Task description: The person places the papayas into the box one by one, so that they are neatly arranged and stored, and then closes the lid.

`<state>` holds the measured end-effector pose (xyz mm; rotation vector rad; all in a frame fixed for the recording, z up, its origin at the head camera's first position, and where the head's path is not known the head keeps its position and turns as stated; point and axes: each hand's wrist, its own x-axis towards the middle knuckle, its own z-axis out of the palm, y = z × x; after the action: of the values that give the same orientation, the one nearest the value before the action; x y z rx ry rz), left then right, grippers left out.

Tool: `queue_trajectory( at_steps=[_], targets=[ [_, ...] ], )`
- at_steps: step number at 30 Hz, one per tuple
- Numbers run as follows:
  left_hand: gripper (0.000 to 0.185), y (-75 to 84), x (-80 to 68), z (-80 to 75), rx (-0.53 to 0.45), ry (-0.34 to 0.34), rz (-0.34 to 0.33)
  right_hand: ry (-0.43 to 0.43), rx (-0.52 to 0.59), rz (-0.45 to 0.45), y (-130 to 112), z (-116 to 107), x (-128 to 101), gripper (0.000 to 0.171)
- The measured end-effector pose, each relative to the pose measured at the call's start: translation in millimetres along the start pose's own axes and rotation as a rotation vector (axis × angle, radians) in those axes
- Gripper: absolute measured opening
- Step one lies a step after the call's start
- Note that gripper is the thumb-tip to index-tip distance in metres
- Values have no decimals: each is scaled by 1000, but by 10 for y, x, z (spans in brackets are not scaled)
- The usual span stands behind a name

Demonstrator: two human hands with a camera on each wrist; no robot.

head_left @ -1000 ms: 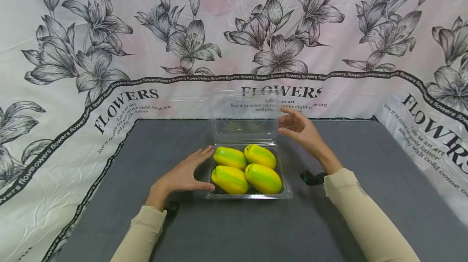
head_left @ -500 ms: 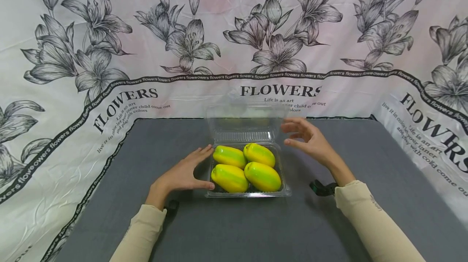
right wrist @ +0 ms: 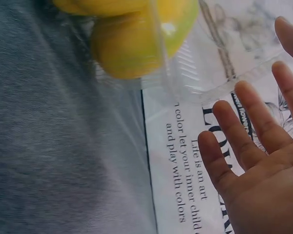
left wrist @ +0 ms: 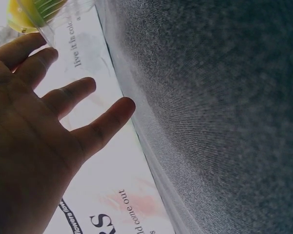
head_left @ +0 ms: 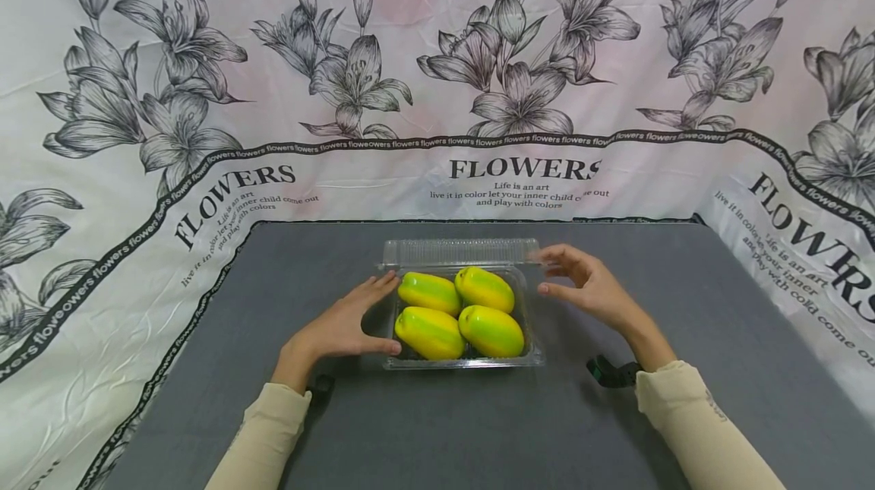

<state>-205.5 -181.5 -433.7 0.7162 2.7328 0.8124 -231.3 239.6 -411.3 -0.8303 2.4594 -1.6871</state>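
A clear plastic clamshell box (head_left: pixel 465 363) sits mid-table with several yellow-green mangoes (head_left: pixel 492 330) in its tray. Its lid (head_left: pixel 459 252) is down low, showing as a ribbed strip along the tray's back edge; whether it covers the fruit I cannot tell. My left hand (head_left: pixel 345 327) rests with straight fingers against the tray's left side, thumb at the front left corner. My right hand (head_left: pixel 581 281) hovers with relaxed, spread fingers by the lid's right rear corner. The right wrist view shows those fingers (right wrist: pixel 244 131) just off the ribbed lid edge (right wrist: pixel 205 73), near a mango (right wrist: pixel 127 48).
A grey cloth (head_left: pixel 437 429) covers the table. A white drape (head_left: pixel 205 95) printed with lilies and "FLOWERS" hangs behind and falls down both sides. A black wrist mount (head_left: pixel 611 372) sits on my right forearm. Both sleeves are beige.
The lid has swung down from upright to a low strip at the tray's back. My right hand followed it down and nearer. The left hand has stayed put.
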Motion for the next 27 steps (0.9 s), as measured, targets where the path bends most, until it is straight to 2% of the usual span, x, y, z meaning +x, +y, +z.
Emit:
queue_trajectory(
  at_steps=[7,11,27],
  targets=[
    [109,-7,-12,2,-9,15,-59,-22,8,-1,108,68,-106,36],
    [111,-19,-7,8,-8,8,-48,-46,0,-15,151,98,-149,31],
    [113,-40,7,-39,-36,5,-28,-61,-46,6,264,150,-192,28]
  ],
)
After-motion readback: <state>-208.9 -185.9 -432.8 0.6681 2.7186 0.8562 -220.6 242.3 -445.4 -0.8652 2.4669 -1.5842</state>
